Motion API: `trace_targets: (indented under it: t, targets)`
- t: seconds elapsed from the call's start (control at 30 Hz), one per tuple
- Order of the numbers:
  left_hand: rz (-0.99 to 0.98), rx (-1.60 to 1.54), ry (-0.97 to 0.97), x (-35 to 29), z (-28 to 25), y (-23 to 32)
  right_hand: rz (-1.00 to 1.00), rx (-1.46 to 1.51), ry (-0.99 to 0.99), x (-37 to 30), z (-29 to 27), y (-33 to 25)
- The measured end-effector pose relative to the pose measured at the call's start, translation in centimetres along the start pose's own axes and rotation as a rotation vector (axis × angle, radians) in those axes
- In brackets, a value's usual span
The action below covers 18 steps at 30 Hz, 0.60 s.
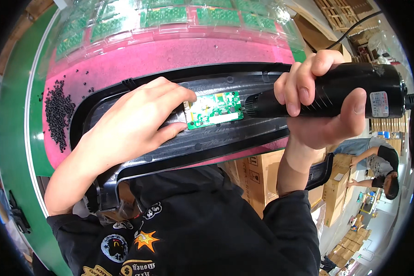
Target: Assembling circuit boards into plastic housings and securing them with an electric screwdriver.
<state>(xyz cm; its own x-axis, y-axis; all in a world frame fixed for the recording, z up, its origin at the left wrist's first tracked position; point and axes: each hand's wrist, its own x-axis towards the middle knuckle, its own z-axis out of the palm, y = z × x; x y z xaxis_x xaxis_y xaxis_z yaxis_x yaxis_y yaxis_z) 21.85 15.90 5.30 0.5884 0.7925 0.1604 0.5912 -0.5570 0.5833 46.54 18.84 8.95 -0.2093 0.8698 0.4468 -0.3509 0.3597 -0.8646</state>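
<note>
A green circuit board lies inside a long black plastic housing, whose raised rim curves around it. My left hand reaches over the housing's left part, its thumb and fingers closed on the board's left end. In my right hand is a black electric screwdriver, held sideways with the fingers wrapped around its body. Its narrow nose points left and meets the board's right end, near the corner. The bit's tip and any screw under it are too small to make out.
Small black screws are heaped on the pink mat at the left. Clear plastic trays of green boards cover the far side. Cardboard boxes stand below the bench at right. Another person handles a carton farther right.
</note>
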Motion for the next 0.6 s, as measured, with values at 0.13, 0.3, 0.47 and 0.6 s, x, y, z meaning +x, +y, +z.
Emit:
trace_targets:
  t: [0.13, 0.3, 0.47, 0.6]
  targets:
    - [0.039, -0.002, 0.007, 0.0, 0.1, -0.2, 0.006, 0.016, -0.043, 0.2, 0.1, 0.4]
    - [0.04, 0.004, 0.031, 0.1, -0.2, 0.0, -0.01, 0.059, -0.128, 0.5, 0.1, 1.1]
    - [0.048, 0.07, 0.214, 0.1, -2.1, 1.2, -0.01, -0.152, -0.19, 0.8, 0.8, 1.2]
    - [-0.176, 0.193, 0.2, -1.1, -4.4, 2.8, 0.048, -0.099, -0.116, 0.7, -0.3, 0.3]
